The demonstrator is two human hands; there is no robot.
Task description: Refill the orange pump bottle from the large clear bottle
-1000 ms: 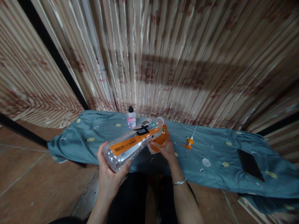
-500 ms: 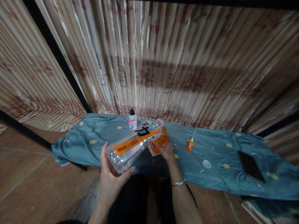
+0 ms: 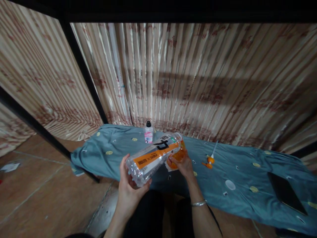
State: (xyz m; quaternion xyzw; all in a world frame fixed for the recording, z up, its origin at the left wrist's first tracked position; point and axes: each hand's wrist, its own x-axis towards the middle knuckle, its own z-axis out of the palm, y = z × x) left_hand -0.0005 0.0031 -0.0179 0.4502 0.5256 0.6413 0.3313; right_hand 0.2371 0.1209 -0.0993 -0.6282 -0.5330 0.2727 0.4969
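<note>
My left hand (image 3: 132, 185) is wrapped round the base of a large clear bottle (image 3: 153, 157) with an orange and silver label. The bottle is tilted, its neck up and to the right, over an orange bottle (image 3: 178, 155). My right hand (image 3: 182, 162) grips that orange bottle, which is partly hidden behind the clear one. Whether liquid passes between them cannot be made out. To their right an orange pump head (image 3: 210, 160) with a pale tube lies on the cloth. A small bottle with a black cap (image 3: 148, 133) stands behind the clear bottle.
A blue-green patterned cloth (image 3: 116, 165) covers the low surface. A round white disc (image 3: 230, 184) and a dark flat tablet-like object (image 3: 286, 192) lie on the right. Black frame posts (image 3: 84, 66) and a striped curtain (image 3: 178, 86) stand behind.
The head view has shifted, so the whole scene sits further right and slightly lower. Both hands keep hold of their bottles, in nearly the same pose.
</note>
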